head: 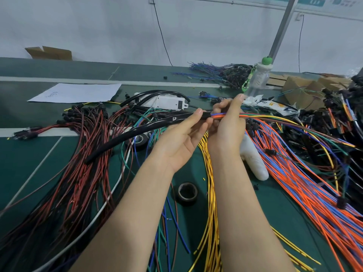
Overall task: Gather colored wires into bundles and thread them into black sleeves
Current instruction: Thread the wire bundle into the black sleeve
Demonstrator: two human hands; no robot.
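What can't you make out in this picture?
Head view:
- How far the wires run inside the sleeve: its black wall hides them.
- Writing on the paper: too small.
- Far ends of the orange pile: cut off by the right and bottom edges.

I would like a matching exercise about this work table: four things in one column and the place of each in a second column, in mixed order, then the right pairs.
Things
1. black sleeve
2. sheet of paper
3. bottle
4. yellow wires

Places
A. on the table, beside the right forearm
B. pinched in the left hand
C. flat on the table, far left
D. standing beyond the right hand, which holds mixed wires

Pairs: 1-B; 2-C; 3-D; 4-A
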